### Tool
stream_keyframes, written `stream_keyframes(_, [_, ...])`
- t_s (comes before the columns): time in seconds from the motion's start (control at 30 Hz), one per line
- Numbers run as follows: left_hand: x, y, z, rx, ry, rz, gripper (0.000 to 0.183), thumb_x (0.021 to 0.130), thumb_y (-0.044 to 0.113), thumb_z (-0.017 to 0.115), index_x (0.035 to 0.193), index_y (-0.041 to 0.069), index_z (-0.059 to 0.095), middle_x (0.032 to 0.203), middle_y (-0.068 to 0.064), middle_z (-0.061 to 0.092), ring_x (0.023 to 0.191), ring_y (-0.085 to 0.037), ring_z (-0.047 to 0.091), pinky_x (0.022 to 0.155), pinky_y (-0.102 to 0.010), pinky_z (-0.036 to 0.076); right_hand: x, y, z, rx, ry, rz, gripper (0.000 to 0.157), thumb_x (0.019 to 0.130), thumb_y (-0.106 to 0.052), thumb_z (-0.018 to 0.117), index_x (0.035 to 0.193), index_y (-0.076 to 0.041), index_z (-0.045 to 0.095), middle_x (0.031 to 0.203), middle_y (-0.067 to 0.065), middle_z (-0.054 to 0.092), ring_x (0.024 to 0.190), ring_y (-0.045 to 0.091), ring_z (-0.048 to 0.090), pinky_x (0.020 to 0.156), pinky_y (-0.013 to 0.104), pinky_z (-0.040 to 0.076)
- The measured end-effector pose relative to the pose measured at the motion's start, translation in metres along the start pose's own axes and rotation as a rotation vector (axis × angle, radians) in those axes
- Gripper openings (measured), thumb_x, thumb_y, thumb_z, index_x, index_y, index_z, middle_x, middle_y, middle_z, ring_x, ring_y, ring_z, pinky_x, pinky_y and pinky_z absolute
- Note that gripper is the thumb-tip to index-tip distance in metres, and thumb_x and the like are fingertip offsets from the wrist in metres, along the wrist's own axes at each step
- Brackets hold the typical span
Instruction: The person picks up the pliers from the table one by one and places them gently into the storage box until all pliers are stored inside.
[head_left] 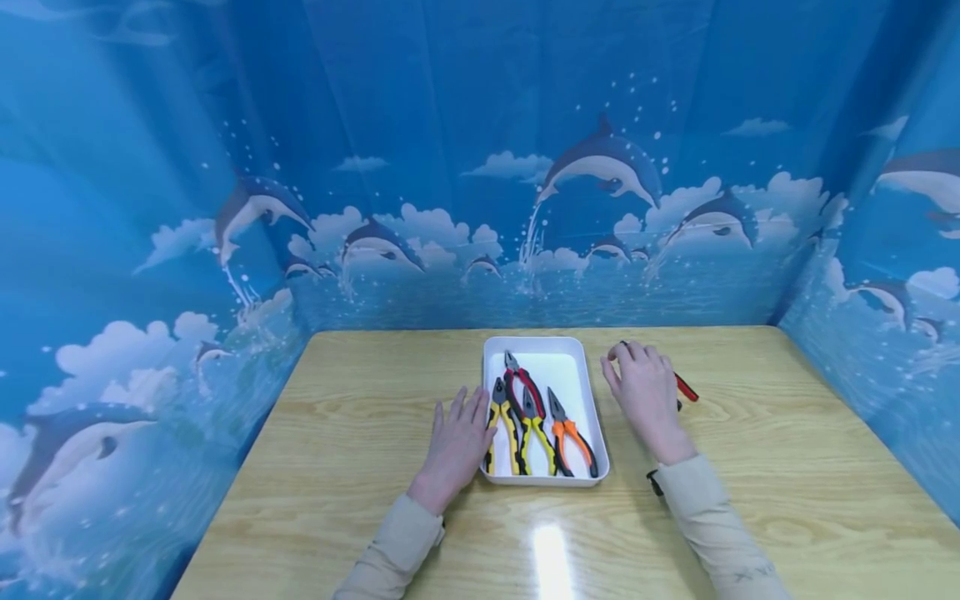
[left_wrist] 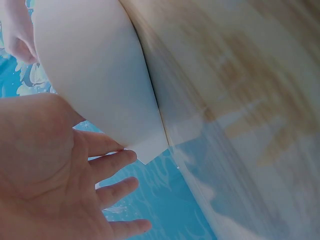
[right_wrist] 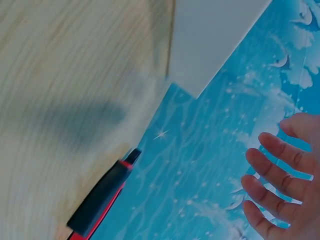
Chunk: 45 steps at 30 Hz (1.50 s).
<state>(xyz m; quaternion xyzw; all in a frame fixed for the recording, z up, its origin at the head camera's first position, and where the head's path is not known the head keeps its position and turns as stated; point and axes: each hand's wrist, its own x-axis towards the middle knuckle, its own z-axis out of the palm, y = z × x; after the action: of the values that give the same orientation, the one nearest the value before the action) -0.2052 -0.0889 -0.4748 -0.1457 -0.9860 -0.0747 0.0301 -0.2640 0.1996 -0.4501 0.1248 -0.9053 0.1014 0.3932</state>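
A white tray point(head_left: 562, 371) holds several pliers: a red-and-black pair point(head_left: 533, 389), two yellow-and-black pairs and an orange-and-black long-nose pair point(head_left: 572, 429). Against the tray's left wall rests my left hand point(head_left: 457, 442), fingers spread and fairly straight; in the left wrist view the thumb side and index finger lie by the wall. Right of the tray, my right hand point(head_left: 647, 392) is raised above the table with relaxed fingers and nothing in them. Beneath and beyond it lies a red-and-black tool point(right_wrist: 100, 197), partly hidden by the hand in the head view; its kind I cannot tell.
The wooden table point(head_left: 360, 417) carries the tray near its back edge. A blue curtain point(head_left: 450, 125) printed with dolphins hangs behind and at both sides. Light glares off the table point(head_left: 551, 558) in front of the tray.
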Motion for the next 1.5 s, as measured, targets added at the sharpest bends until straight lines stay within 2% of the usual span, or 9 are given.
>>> stream_keyframes(0.13, [-0.001,0.000,-0.001,0.009,0.010,0.011,0.061,0.108,0.037,0.047,0.158,0.007,0.032,0.164,-0.012,0.031,0.152,-0.036,0.026,0.119,-0.067,0.023,-0.002,0.011,0.001,-0.014,-0.023,0.029,0.017,0.090,-0.016,0.076,0.088,-0.001,0.069,0.082,0.018,0.068,0.073,0.039,0.062,0.063,0.051,0.051])
stream_keyframes(0.3, [-0.002,0.000,-0.002,0.001,0.028,0.027,0.060,0.107,0.037,0.048,0.157,0.005,0.033,0.163,-0.013,0.033,0.151,-0.037,0.028,0.118,-0.067,0.024,-0.003,0.026,0.003,-0.009,-0.095,0.073,0.020,0.092,-0.018,0.073,0.096,0.001,0.069,0.089,0.022,0.068,0.078,0.041,0.061,0.065,0.052,0.050])
stream_keyframes(0.53, [-0.003,0.001,-0.003,0.001,0.029,0.022,0.060,0.108,0.037,0.048,0.157,0.006,0.033,0.163,-0.013,0.033,0.151,-0.037,0.027,0.118,-0.066,0.024,-0.004,0.050,0.009,-0.039,-0.126,0.065,0.026,0.089,-0.017,0.077,0.097,0.005,0.066,0.086,0.025,0.065,0.074,0.042,0.059,0.059,0.053,0.049])
stream_keyframes(0.7, [-0.002,0.001,-0.001,0.003,0.014,0.009,0.061,0.108,0.038,0.047,0.158,0.007,0.032,0.164,-0.012,0.031,0.152,-0.036,0.026,0.119,-0.066,0.023,-0.008,0.069,0.015,-0.091,-0.185,0.070,0.033,0.087,-0.019,0.079,0.100,0.008,0.065,0.088,0.027,0.064,0.075,0.044,0.059,0.057,0.053,0.051])
stream_keyframes(0.93, [-0.001,0.001,-0.001,0.002,0.015,0.005,0.061,0.108,0.037,0.047,0.158,0.007,0.032,0.164,-0.012,0.032,0.152,-0.036,0.026,0.119,-0.066,0.022,-0.008,0.084,0.016,-0.184,-0.337,0.088,0.044,0.088,-0.025,0.080,0.101,0.013,0.062,0.088,0.031,0.061,0.077,0.046,0.059,0.055,0.053,0.051])
stream_keyframes(1.1, [-0.001,0.001,-0.001,0.008,0.004,-0.002,0.061,0.108,0.038,0.047,0.158,0.008,0.032,0.164,-0.011,0.032,0.152,-0.035,0.026,0.119,-0.066,0.022,-0.005,0.088,0.016,-0.174,-0.485,0.133,0.050,0.092,-0.030,0.076,0.104,0.015,0.059,0.091,0.031,0.059,0.079,0.045,0.059,0.059,0.054,0.051])
stream_keyframes(1.27, [-0.002,0.001,0.000,0.008,0.012,0.002,0.061,0.107,0.038,0.049,0.158,0.007,0.033,0.163,-0.011,0.033,0.151,-0.035,0.027,0.119,-0.065,0.023,-0.003,0.091,0.019,-0.183,-0.632,0.181,0.056,0.094,-0.038,0.072,0.098,0.015,0.057,0.088,0.030,0.057,0.076,0.045,0.061,0.060,0.055,0.052])
stream_keyframes(1.5, [-0.002,0.001,0.000,0.005,0.018,0.005,0.061,0.107,0.037,0.049,0.158,0.007,0.033,0.163,-0.012,0.034,0.151,-0.036,0.027,0.119,-0.066,0.024,-0.003,0.094,0.024,-0.157,-0.737,0.221,0.057,0.095,-0.040,0.069,0.096,0.016,0.059,0.086,0.030,0.057,0.072,0.046,0.062,0.059,0.057,0.052])
